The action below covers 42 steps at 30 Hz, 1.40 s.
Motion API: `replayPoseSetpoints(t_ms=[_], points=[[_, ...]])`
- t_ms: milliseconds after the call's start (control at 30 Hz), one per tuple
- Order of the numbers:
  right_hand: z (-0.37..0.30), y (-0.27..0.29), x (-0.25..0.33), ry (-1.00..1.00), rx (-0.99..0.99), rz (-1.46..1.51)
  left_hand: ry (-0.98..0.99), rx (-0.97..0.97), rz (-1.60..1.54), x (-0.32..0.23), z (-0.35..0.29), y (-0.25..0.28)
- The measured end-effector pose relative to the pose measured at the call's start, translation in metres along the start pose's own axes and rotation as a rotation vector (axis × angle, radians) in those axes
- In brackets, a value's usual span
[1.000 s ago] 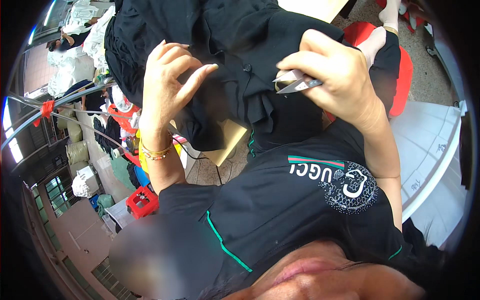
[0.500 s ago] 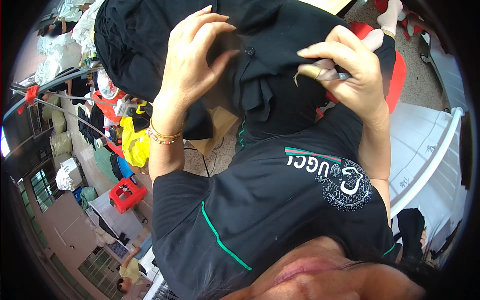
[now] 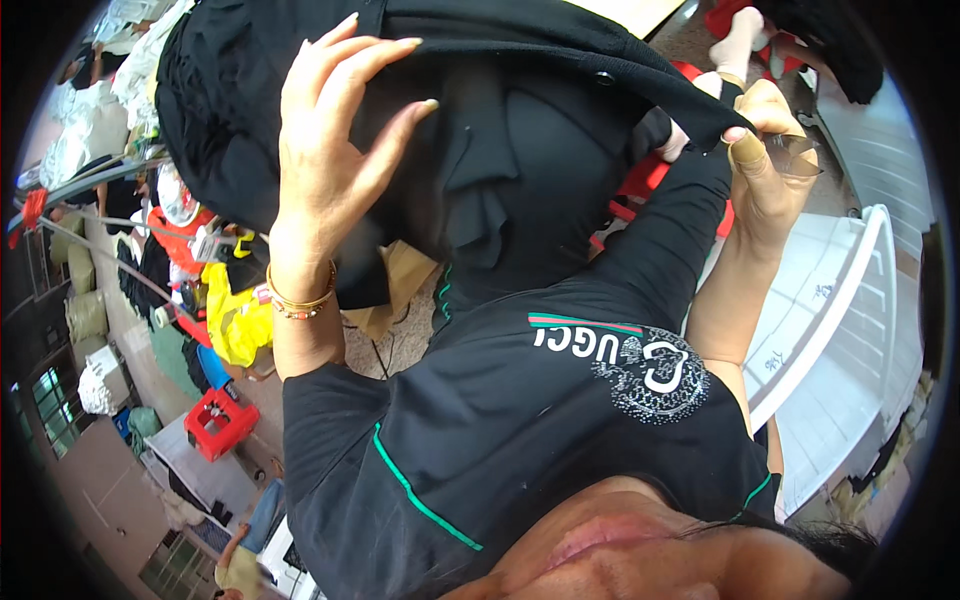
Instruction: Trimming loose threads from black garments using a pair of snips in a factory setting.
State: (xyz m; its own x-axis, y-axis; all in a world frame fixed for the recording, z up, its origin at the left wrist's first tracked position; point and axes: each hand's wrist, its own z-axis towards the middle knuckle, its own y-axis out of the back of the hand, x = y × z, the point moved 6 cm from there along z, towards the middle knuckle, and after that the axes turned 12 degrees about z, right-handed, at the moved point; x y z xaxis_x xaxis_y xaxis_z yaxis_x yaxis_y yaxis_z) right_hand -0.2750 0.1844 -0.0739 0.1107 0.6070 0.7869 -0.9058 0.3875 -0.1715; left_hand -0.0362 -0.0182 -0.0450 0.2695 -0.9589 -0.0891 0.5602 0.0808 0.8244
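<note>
black garment [image 3: 520, 25] stretches out in front of the person [image 3: 480, 420]
the right hand [image 3: 768, 165] pinches its edge with thumb and finger and holds small metal snips [image 3: 797, 155] too. the left hand [image 3: 330, 160] is spread wide near it; i cannot tell if they touch.

I was in what looked like a garment workshop. A soft black buttoned cloth [image 3: 560, 45] stretched out before me, and my right hand [image 3: 765, 178] held small silver metal snips [image 3: 797, 155]. Crumpled heaps of white fabric [image 3: 148, 62] filled the upper left, above bulging dull-green bundles [image 3: 87, 315] on the floor. Near them stood an open red plastic crate [image 3: 228, 438] and a crinkled bright yellow plastic bag [image 3: 235, 325]. Another person in a pale yellow top [image 3: 240, 570] was in the same room.
</note>
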Motion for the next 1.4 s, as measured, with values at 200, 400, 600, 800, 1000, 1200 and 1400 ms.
replayPoseSetpoints(t_ms=[200,400,600,800,1000,1200,1400], points=[[-0.005,0.009,-0.014,-0.044,-0.093,0.164,-0.114,-0.031,-0.158,-0.038,0.033,-0.017],[-0.006,0.017,-0.029,-0.196,-0.309,0.3,0.092,0.169,-0.566,-0.02,0.051,-0.051],[-0.004,0.027,-0.072,-0.406,-0.402,0.375,-0.122,0.261,-0.64,-0.029,0.068,-0.064],[0.004,0.024,-0.081,-0.503,-0.368,0.295,-0.082,0.185,-0.513,-0.022,0.075,-0.084],[0.024,0.017,-0.077,-0.287,-0.294,-0.271,0.351,0.295,-1.187,-0.007,0.071,-0.099],[0.051,-0.038,-0.037,0.074,0.005,-0.656,0.407,0.266,-1.325,0.003,0.066,-0.099],[0.057,-0.052,-0.05,0.035,0.129,-0.728,0.414,0.335,-1.326,0.001,0.063,-0.103]])
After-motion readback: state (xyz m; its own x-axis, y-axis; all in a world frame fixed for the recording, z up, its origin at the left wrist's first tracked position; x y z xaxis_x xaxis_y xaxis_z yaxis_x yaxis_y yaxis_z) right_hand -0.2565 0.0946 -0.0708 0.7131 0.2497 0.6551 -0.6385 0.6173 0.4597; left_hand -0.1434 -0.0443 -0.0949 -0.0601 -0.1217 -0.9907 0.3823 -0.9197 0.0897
